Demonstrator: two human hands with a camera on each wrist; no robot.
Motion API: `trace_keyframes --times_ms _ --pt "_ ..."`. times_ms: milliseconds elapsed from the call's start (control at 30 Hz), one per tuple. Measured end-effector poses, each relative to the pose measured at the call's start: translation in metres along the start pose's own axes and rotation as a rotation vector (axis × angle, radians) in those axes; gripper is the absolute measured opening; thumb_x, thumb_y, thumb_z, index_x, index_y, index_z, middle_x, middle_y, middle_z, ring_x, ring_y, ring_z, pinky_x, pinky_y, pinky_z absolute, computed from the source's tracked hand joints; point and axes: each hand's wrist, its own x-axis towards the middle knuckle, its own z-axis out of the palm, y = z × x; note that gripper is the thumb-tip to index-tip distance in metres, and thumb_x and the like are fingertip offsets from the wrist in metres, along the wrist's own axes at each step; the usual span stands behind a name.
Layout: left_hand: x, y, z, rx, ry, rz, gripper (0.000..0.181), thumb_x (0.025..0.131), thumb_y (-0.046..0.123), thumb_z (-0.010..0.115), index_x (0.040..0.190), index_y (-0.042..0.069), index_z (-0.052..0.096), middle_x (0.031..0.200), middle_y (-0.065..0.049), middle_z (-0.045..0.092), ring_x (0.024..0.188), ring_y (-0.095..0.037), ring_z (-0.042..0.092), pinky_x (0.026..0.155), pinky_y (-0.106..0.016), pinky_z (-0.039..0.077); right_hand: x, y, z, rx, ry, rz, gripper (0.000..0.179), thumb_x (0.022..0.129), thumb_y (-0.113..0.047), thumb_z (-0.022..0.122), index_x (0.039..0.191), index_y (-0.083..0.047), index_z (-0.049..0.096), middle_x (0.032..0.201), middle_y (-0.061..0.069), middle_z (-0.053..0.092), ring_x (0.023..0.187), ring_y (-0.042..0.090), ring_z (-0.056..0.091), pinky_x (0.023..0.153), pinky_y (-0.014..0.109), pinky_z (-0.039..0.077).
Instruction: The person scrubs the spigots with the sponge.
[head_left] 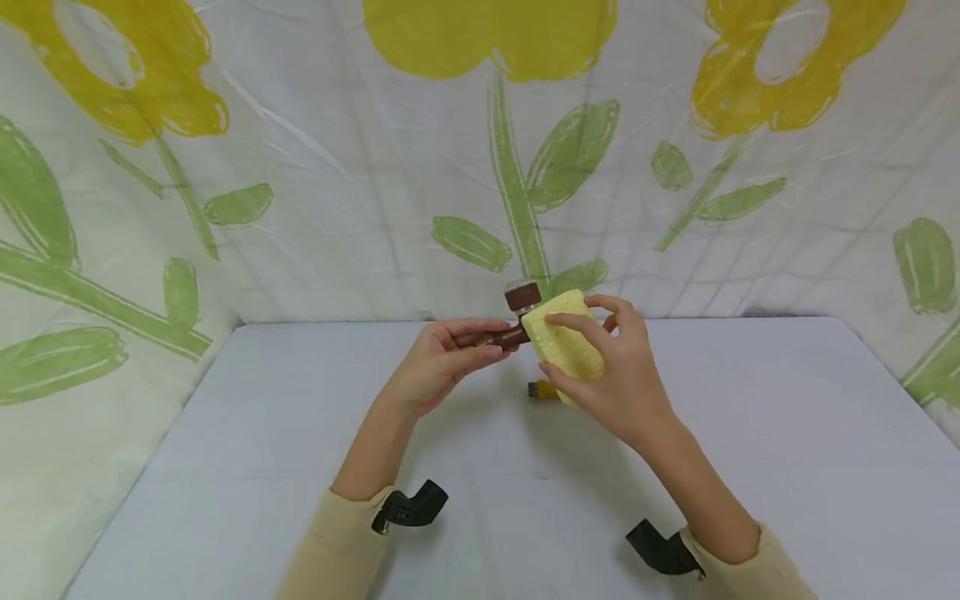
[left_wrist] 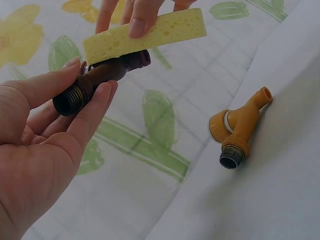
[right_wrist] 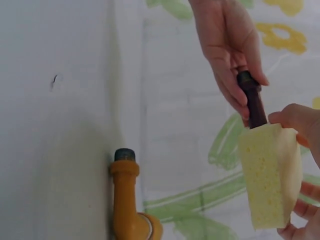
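Observation:
My left hand [head_left: 438, 367] holds a dark brown pipe fitting [left_wrist: 102, 74], shaped like a small tap, near its threaded end, between thumb and fingers. A round brown knob stands up from it in the head view. With thumb and fingers, my right hand [head_left: 626, 379] grips a yellow sponge [head_left: 564, 352]. In the left wrist view the sponge's underside lies along the top of the brown fitting and covers part of it. An orange fitting [left_wrist: 245, 122] of similar shape, with a dark threaded end, lies on the table; the sponge partly hides it in the head view.
The white table [head_left: 247, 433] runs back to a hanging sheet [head_left: 315, 233] printed with yellow flowers and green leaves. A black wrist mount [head_left: 411, 507] sits at the left cuff, and another black mount [head_left: 662, 550] at the right cuff.

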Motion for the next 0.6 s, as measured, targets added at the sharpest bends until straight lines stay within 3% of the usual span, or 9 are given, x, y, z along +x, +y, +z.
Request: trace_keyframes --times_ms 267,600 --pt "0.0 -0.001 0.001 -0.013 -0.007 0.001 0.039 0.099 -0.016 0.056 0.137 -0.024 0.053 0.117 -0.004 0.076 0.111 -0.017 0.074 0.107 -0.035 0.055 -0.003 -0.003 0.006 -0.007 0.003 -0.049 0.046 0.076 -0.009 0.094 0.119 -0.015 0.077 0.131 0.028 0.053 0.097 0.034 0.047 0.07 0.039 0.045" --pt "0.0 -0.002 0.001 0.002 0.005 -0.012 0.041 0.098 -0.013 0.058 0.138 -0.02 0.055 0.129 -0.015 0.071 0.107 -0.015 0.075 0.106 -0.035 0.056 0.003 0.003 -0.008 -0.009 0.025 0.005 0.047 0.076 -0.005 0.093 0.12 -0.013 0.076 0.132 0.029 0.054 0.098 0.035 0.046 0.072 0.042 0.042"
